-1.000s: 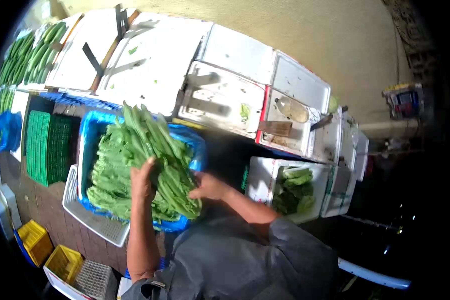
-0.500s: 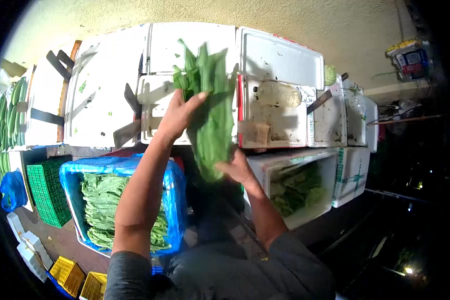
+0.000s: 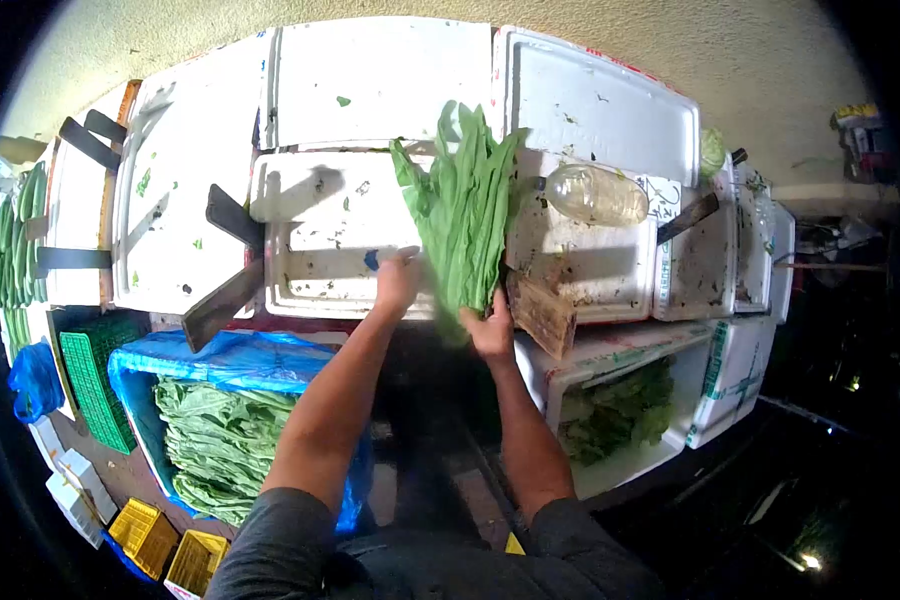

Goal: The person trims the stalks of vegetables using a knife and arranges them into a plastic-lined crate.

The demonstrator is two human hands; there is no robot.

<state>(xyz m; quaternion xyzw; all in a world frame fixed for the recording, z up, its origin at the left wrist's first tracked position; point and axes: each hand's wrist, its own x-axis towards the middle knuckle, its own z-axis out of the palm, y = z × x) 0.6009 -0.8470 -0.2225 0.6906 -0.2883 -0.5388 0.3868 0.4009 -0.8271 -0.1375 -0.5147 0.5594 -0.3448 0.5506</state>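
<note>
A bunch of long green leafy vegetables [image 3: 462,210] stands over the white foam trays, its leaf tips pointing up and away. My right hand [image 3: 491,328] is closed round its lower end. Just left of the bunch is my left hand [image 3: 397,285], its fingers partly curled beside the stems; whether it touches them is unclear. Behind the bunch and my left hand lies a white foam tray [image 3: 315,265] with dark specks and leaf scraps. More of the same greens [image 3: 220,440] fill a box lined with blue plastic [image 3: 220,360] at the lower left.
Wooden pieces [image 3: 542,312] stand at the trays' front edge. A clear plastic bottle [image 3: 597,194] lies on the right tray. At the lower right is a foam box [image 3: 610,475] of leafy greens. Long green vegetables [image 3: 15,240], a green crate [image 3: 98,385] and yellow crates [image 3: 142,535] are leftward.
The bunch has gone from above the blue-lined box to over the white trays. My left hand has come off its upper leaves and moved down beside it; my right hand stays at the lower end.
</note>
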